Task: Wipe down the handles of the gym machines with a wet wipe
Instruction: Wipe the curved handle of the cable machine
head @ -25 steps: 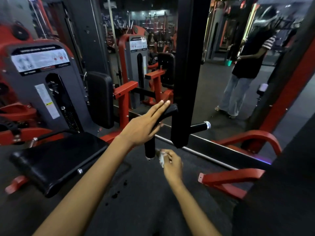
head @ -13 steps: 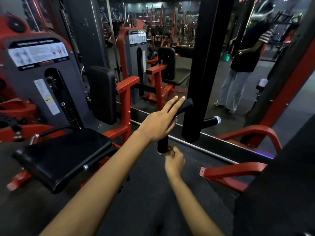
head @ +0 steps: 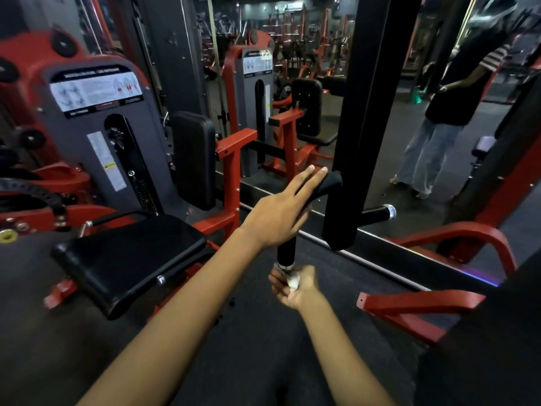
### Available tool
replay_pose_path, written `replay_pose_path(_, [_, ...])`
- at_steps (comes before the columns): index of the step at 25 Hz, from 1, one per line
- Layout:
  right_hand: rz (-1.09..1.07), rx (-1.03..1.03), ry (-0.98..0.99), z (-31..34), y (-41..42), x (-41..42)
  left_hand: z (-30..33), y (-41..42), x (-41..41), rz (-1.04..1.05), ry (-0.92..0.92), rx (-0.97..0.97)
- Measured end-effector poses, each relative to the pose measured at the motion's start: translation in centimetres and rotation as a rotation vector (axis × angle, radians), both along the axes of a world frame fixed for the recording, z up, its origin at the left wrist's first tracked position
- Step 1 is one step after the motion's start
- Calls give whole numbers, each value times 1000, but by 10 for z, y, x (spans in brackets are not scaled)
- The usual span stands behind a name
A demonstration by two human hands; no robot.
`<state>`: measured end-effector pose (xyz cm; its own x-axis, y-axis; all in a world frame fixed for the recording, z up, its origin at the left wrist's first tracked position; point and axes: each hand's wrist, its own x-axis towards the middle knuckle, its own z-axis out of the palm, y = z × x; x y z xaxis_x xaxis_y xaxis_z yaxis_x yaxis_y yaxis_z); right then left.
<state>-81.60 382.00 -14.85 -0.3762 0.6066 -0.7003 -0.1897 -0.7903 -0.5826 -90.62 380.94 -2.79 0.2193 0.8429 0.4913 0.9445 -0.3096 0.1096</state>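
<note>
A black padded handle (head: 287,250) bends from the black upright (head: 363,118) down to a silver end cap. My left hand (head: 281,212) rests flat on the handle's upper bend, fingers straight and pointing toward the upright. My right hand (head: 294,284) sits just below the silver end cap, fingers curled round a crumpled white wet wipe (head: 292,281). A second short black handle (head: 377,213) with a silver cap sticks out to the right of the upright.
A black seat pad (head: 128,259) on a red frame is at the left, with a grey weight-stack machine (head: 96,136) behind it. Red curved bars (head: 456,238) lie at the right. A mirror behind reflects a standing person (head: 448,112).
My right hand with the wipe came up against the handle's lower end, then dropped slightly below the cap. My left hand has stayed flat on the upper bend. The camera moved closer.
</note>
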Motion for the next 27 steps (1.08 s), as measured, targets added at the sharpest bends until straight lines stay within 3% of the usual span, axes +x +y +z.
replay_pose_path(5, [-160,244,-159,7,18,9,-2,-1,4,28,-19,7])
replay_pose_path(11, [-36,316,-235,5,9,26,-4,-2,6,4,-106,-10])
replay_pose_path(15, [-295,521,-291,22,2,57,-11,-6,9,-24,-88,102])
replay_pose_path(19, [-488,852,-485,40,-21,92,-19,-29,20,-226,-152,128])
replay_pose_path(22, [-495,933,-641,51,-56,122,-34,-45,27,-354,-234,38])
replay_pose_path(27, [-690,927,-1038,70,-150,196,-44,-73,89,-576,-321,-219])
